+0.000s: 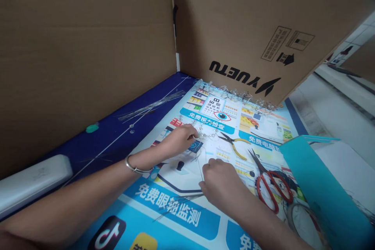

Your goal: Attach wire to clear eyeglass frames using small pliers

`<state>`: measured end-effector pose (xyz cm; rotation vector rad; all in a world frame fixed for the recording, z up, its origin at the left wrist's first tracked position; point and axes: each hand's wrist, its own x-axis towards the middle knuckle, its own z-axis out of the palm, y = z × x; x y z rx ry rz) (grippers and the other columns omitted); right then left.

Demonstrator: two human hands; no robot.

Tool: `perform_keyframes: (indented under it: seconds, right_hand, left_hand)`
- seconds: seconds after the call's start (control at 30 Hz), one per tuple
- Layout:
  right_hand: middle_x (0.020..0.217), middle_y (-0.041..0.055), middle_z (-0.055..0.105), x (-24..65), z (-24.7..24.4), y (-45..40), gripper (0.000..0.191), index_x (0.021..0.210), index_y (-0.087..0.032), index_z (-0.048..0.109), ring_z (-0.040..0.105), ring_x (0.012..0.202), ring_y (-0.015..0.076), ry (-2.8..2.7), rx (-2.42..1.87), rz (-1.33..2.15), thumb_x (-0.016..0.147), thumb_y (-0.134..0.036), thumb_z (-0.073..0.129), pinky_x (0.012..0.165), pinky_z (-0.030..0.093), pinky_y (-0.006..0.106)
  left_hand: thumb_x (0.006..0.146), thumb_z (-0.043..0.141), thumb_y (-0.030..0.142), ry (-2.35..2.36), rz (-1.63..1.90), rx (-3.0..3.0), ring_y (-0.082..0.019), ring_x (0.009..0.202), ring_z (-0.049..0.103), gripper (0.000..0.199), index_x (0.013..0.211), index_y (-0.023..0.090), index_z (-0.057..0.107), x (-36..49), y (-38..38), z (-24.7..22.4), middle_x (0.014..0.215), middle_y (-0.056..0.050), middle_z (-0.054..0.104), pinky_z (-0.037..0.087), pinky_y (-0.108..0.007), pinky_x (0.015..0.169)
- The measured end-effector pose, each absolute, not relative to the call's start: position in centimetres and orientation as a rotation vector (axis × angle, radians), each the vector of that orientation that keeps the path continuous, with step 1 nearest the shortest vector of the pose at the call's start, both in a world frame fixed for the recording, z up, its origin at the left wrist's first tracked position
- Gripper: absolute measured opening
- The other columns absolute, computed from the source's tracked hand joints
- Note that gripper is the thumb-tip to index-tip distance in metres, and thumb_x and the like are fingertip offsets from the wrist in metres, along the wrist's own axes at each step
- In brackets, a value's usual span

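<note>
My left hand (183, 138), with a silver bangle on its wrist, is closed in a pinch at the near end of a strand of clear beads (205, 134). Closer to me, my right hand (219, 179) is curled, fingers pressed together on a thin wire (200, 166) that runs up toward the left hand. The fingertips of both hands are partly hidden. Just right of the beads lie yellow-handled pliers (235, 144). Red-handled scissors (271, 181) rest beyond my right wrist, blades pointing away.
Cardboard walls (88, 47) enclose the back and left. Beaded pieces (234, 93) line the back edge. Loose wires lie on the blue strip (152, 105) and the printed mat (175, 238). A white case (35, 181) sits left; a teal box (319, 187) and a roll of tape (304, 222) sit right.
</note>
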<state>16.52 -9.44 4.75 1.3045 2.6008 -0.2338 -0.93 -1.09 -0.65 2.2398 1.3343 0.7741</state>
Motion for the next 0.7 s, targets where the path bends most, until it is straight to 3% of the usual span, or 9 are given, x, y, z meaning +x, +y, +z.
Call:
perform_keyframes:
  seconds: [0.2,0.7]
  right_hand:
    - [0.077,0.0138,0.058,15.4,4.6,-10.1,0.018,0.079,-0.010,0.059,0.056,0.071,0.0227,2.547,1.171,-0.141,0.069,-0.002,0.048,0.053,0.039,0.028]
    - [0.076,0.0131,0.060,16.1,4.6,-8.9,0.017,0.078,-0.010,0.060,0.058,0.067,0.0210,2.502,1.155,-0.091,0.070,-0.002,0.048,0.053,0.039,0.027]
  left_hand:
    - [0.074,0.045,0.008,1.345,0.700,2.330,-0.017,0.078,0.053,0.019,0.079,0.015,0.062,-0.7,-1.6,-0.7,0.079,-0.005,0.058,0.040,-0.026,0.070]
    - [0.075,0.050,0.024,1.332,0.583,2.250,-0.018,0.073,0.054,0.015,0.074,0.018,0.064,-1.5,-1.8,1.2,0.077,-0.005,0.062,0.037,-0.025,0.065]
